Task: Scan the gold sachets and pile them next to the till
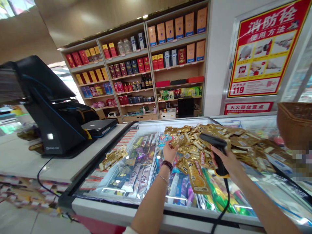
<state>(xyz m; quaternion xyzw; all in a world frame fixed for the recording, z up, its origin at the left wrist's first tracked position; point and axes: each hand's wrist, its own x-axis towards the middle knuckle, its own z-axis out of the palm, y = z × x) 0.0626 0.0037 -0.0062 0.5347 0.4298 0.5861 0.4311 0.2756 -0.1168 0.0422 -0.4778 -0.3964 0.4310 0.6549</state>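
"Gold sachets [214,139], where?"

"Heaped on the glass lid of the chest freezer [146,206] (wrapped bars [133,172] inside)."

"Hands?"

"Left hand [170,152] half open, touching the heap, holding nothing I can see; right hand [220,159] closed around a black barcode scanner [209,138]."

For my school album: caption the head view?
Right hand grips a barcode scanner, left hand touches gold packets at a freezer.

Probably liquor shelves [149,70] — a wicker basket [295,125]

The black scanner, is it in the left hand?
No, the right hand grips the black scanner, and the left hand is by a gold packet.
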